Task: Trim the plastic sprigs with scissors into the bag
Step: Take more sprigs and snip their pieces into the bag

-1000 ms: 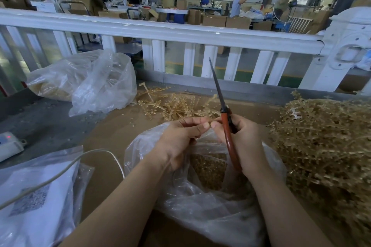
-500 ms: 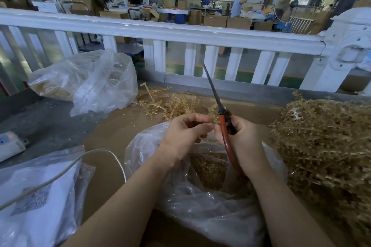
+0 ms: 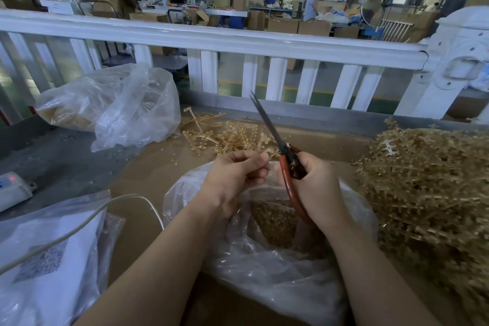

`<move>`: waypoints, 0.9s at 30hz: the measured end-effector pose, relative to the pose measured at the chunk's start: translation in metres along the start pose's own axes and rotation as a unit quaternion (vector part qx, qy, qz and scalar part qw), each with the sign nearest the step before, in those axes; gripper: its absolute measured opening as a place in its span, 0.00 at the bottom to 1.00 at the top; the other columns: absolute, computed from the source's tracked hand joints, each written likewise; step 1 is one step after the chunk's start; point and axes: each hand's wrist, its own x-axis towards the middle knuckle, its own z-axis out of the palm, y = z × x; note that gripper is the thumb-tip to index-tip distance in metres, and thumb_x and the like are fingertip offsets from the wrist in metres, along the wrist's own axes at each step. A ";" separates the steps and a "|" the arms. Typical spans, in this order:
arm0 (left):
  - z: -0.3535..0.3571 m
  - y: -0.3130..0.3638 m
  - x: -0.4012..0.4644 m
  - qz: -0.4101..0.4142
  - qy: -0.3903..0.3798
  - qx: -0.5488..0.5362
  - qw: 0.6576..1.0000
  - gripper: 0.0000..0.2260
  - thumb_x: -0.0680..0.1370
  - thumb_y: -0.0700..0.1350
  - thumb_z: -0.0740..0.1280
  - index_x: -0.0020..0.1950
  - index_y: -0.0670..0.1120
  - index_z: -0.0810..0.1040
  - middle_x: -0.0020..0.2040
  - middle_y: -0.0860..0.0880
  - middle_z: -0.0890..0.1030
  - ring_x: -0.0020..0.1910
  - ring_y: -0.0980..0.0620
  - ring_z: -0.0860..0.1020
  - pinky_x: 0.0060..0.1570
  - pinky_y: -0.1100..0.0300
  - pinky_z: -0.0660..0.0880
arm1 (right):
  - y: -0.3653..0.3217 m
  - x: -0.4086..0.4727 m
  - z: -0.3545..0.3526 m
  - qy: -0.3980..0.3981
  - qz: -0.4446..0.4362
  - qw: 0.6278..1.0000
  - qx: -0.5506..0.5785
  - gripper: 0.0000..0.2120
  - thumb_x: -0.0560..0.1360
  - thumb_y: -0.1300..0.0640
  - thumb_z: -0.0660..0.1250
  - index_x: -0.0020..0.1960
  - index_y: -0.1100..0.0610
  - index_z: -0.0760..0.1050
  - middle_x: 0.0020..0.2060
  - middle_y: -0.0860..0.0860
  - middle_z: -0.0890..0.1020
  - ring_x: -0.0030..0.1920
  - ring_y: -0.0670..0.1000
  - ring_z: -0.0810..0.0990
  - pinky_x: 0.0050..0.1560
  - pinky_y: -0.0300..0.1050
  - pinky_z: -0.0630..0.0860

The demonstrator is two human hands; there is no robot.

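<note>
My right hand [image 3: 316,188] grips red-handled scissors [image 3: 287,164]; their dark blades are closed and point up and to the left. My left hand [image 3: 238,174] has its fingers curled and pinches a small tan sprig piece, barely visible, right beside the scissor handles. Both hands hover over an open clear plastic bag [image 3: 264,267] with trimmed tan bits [image 3: 275,219] inside. A big heap of untrimmed tan sprigs [image 3: 428,188] lies on the right. Cut stems [image 3: 225,135] are scattered behind the hands.
A second clear bag [image 3: 113,106] with tan material sits at the back left. A white package [image 3: 39,259] and a white cable [image 3: 79,225] lie front left, a power strip [image 3: 13,188] at the left edge. A white railing [image 3: 238,42] borders the cardboard-covered table [image 3: 158,167].
The scissor blades have tilted further to the left. My left hand has drawn slightly away from the right, its fingers curling tighter.
</note>
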 end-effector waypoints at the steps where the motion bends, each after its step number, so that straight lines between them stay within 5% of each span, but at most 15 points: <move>1: -0.001 0.000 0.000 0.006 0.004 -0.008 1.000 0.02 0.72 0.39 0.73 0.39 0.42 0.83 0.34 0.46 0.82 0.31 0.56 0.79 0.35 0.65 0.78 | 0.000 0.000 -0.001 0.017 0.000 1.000 -0.001 0.06 0.74 0.49 0.75 0.42 0.47 0.80 0.34 0.42 0.83 0.35 0.44 0.82 0.38 0.46 0.79; 5: -0.003 0.003 0.000 0.024 0.028 -0.063 0.997 0.05 0.67 0.42 0.75 0.40 0.43 0.83 0.36 0.47 0.84 0.34 0.55 0.82 0.36 0.65 0.79 | 0.004 0.000 -0.004 0.036 0.008 0.999 -0.031 0.10 0.72 0.41 0.75 0.43 0.46 0.79 0.36 0.43 0.84 0.39 0.44 0.82 0.44 0.49 0.81; 10: -0.003 0.008 -0.001 0.067 0.043 -0.073 0.994 0.08 0.66 0.43 0.75 0.42 0.42 0.82 0.35 0.47 0.83 0.33 0.56 0.81 0.35 0.65 0.79 | -0.002 -0.005 -0.009 0.004 -0.073 0.992 -0.103 0.29 0.64 0.23 0.63 0.50 0.45 0.76 0.40 0.37 0.81 0.42 0.37 0.79 0.39 0.31 0.72; 17: -0.006 0.008 0.000 0.126 0.016 -0.045 0.991 0.07 0.76 0.36 0.67 0.39 0.42 0.79 0.32 0.48 0.79 0.34 0.55 0.76 0.39 0.65 0.77 | 0.005 -0.001 -0.006 -0.010 -0.097 0.981 -0.167 0.32 0.64 0.23 0.62 0.54 0.48 0.75 0.47 0.43 0.82 0.48 0.46 0.81 0.46 0.44 0.81; 27: -0.007 0.007 0.002 0.179 0.001 0.009 0.984 0.10 0.79 0.32 0.62 0.39 0.40 0.77 0.32 0.49 0.78 0.34 0.56 0.75 0.41 0.65 0.75 | 0.006 0.001 -0.006 0.006 -0.100 0.971 -0.218 0.35 0.64 0.21 0.58 0.53 0.50 0.76 0.45 0.41 0.79 0.44 0.45 0.78 0.42 0.38 0.74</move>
